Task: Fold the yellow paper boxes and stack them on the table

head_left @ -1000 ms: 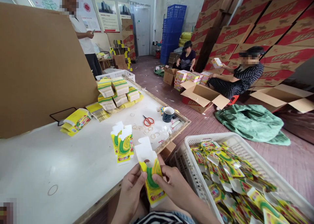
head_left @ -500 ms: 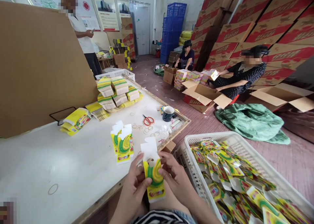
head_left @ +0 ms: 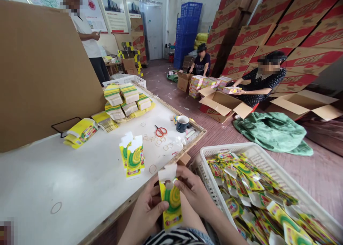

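Between my two hands is a yellow and green printed paper box with a round cut-out and a white top flap. My left hand grips its left side, thumb across the front. On the upper right edge, by the flap, my right hand pinches it with thumb and fingers. The box is held upright above my lap, near the table edge. Two or more similar small boxes lie on the white table just beyond my left hand.
To the right, a white plastic basket holds many flattened yellow boxes. Red-handled scissors, rubber bands and a dark mug sit near the table's right corner. Bundled cartons are stacked at the back. Two seated people and one standing person are farther off.
The box's top flap has been bent down and my right hand has moved up to it. The seated person at right has lowered a small carton toward the open box.
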Tool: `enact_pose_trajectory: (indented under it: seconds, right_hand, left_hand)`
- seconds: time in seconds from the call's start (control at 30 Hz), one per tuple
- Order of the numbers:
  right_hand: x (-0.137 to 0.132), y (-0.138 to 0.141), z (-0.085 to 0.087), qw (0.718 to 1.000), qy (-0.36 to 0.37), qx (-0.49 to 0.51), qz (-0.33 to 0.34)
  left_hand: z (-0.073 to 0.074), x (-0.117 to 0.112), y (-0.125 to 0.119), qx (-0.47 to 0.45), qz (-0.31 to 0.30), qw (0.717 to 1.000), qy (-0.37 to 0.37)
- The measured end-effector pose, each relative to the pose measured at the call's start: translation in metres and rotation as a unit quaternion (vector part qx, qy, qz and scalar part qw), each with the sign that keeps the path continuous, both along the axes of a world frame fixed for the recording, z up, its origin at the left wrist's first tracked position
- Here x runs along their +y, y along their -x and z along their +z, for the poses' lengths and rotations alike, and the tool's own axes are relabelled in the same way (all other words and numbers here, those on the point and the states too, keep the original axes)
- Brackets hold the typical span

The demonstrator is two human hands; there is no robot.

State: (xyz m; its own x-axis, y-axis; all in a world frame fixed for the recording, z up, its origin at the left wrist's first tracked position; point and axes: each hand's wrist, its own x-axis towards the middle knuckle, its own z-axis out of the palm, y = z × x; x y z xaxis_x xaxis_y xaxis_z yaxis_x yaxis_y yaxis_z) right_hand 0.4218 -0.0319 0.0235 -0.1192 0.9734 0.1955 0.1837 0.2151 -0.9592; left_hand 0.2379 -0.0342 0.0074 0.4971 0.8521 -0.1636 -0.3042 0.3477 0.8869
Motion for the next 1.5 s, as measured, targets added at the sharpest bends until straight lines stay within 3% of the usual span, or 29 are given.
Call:
enact_pose_trajectory:
  seconds: [0.13, 0.27, 0.33, 0.47, 0.57, 0.77, 0.9, 1.0, 1.07, 1.13, 1.17, 1.23, 1.27, 1.3, 1.4, 1.5]
  right_hand:
    - [0.0, -0.008, 0.003, 0.999, 0.007, -0.005, 0.033]
    - [-0.002, -0.007, 0.005, 0.991, 0.122, -0.008, 0.062]
    - [-0.002, -0.002, 0.005, 0.989, 0.135, -0.044, 0.042]
    - [0.001, 0.006, 0.001, 0.985, 0.107, -0.137, -0.008]
    - [0.001, 0.008, -0.004, 0.983, 0.091, -0.158, -0.024]
    - [0.0, -0.002, -0.006, 0.997, 0.043, -0.066, -0.021]
    - [-0.003, 0.004, -0.014, 0.996, 0.062, 0.021, -0.053]
    - [-0.003, 0.005, -0.016, 0.997, 0.054, 0.041, -0.045]
    - [-0.003, -0.009, -0.013, 0.998, 0.035, 0.016, -0.051]
    - [-0.003, -0.038, -0.008, 0.991, 0.002, -0.059, -0.121]
    - [-0.002, -0.056, -0.006, 0.973, -0.023, -0.114, -0.197]
    - [-0.001, -0.089, -0.005, 0.908, -0.071, -0.261, -0.32]
    - [0.0, -0.102, -0.005, 0.883, -0.079, -0.305, -0.348]
    - [0.001, -0.108, -0.006, 0.876, -0.079, -0.319, -0.352]
    - [0.004, -0.091, -0.009, 0.929, -0.022, -0.249, -0.274]
    - [0.009, -0.035, -0.012, 0.976, 0.066, -0.108, -0.178]
  left_hand:
    - [0.002, 0.004, -0.002, 0.024, 0.021, 0.999, -0.008]
    - [0.003, 0.004, -0.007, 0.04, 0.045, 0.998, -0.018]
    - [0.003, 0.003, -0.009, 0.043, 0.036, 0.998, -0.017]
    - [-0.003, 0.001, -0.008, 0.043, 0.01, 0.999, -0.024]
    - [-0.006, 0.002, -0.006, 0.041, 0.027, 0.998, -0.025]
    - [0.0, 0.005, -0.009, 0.026, 0.034, 0.999, 0.015]
    - [0.0, 0.004, -0.016, 0.002, 0.032, 0.999, 0.019]
    - [-0.002, 0.001, -0.019, 0.004, 0.022, 1.0, -0.004]
    - [-0.001, 0.002, -0.015, 0.057, 0.029, 0.996, -0.062]
    - [-0.002, 0.009, -0.003, 0.18, 0.082, 0.965, -0.17]
    - [-0.003, 0.016, 0.005, 0.256, 0.12, 0.93, -0.234]
    - [-0.01, 0.032, 0.027, 0.381, 0.189, 0.837, -0.344]
    - [-0.015, 0.04, 0.038, 0.424, 0.199, 0.798, -0.379]
    - [-0.021, 0.049, 0.048, 0.454, 0.2, 0.771, -0.399]
    - [-0.036, 0.064, 0.07, 0.478, 0.184, 0.745, -0.427]
    - [-0.035, 0.059, 0.074, 0.464, 0.22, 0.733, -0.446]
